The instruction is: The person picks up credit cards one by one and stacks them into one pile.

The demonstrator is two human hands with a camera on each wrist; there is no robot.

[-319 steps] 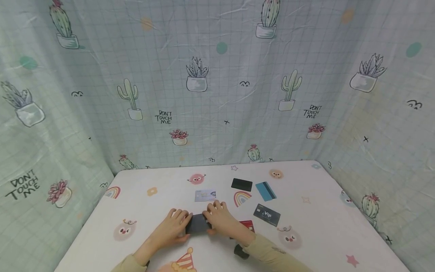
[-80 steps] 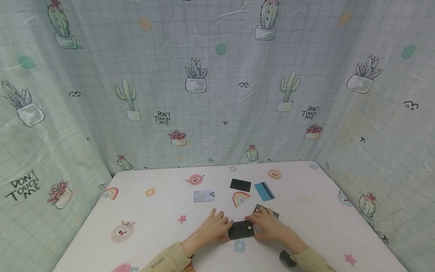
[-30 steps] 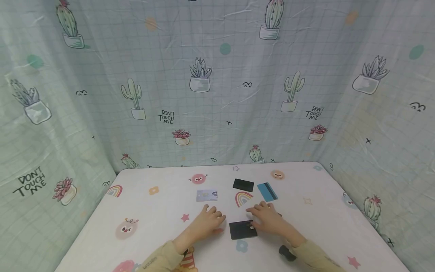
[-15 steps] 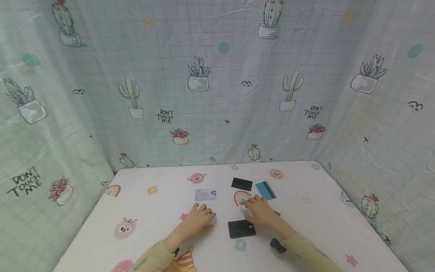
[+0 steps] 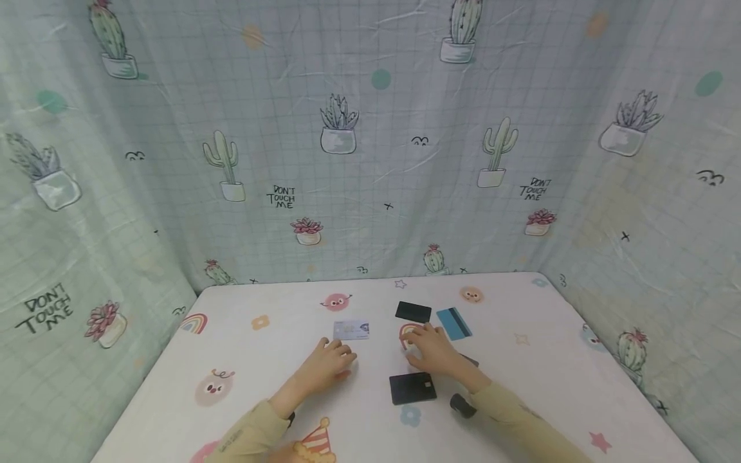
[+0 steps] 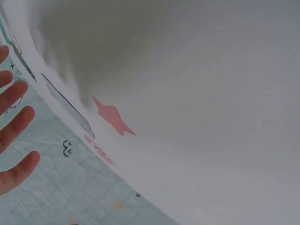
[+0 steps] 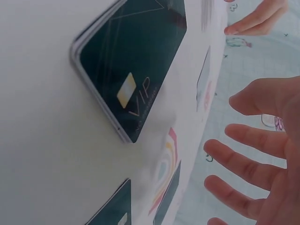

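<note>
A black VIP card [image 5: 413, 388] with a gold chip lies nearest me. In the right wrist view its edge shows a small stack [image 7: 99, 96] of cards beneath it. My left hand [image 5: 324, 366], fingers spread and loosely bent, is just in front of a silver card [image 5: 351, 330], holding nothing. My right hand [image 5: 435, 352] hovers beyond the black card, its fingers apart and holding nothing. It partly hides a dark grey card [image 5: 470, 360]. A blue card [image 5: 454, 323] with a dark stripe and another black card [image 5: 413, 312] lie behind it.
The white table [image 5: 278, 360] has printed cartoon figures, stars and rainbows. A patterned curtain [image 5: 370, 193] stands behind it and at both sides. A small black device [image 5: 463, 406] sits by the right cuff.
Both hands held the ends of the black card stack earlier and have let go. The left hand has moved left and forward, the right hand forward. The stack stays put.
</note>
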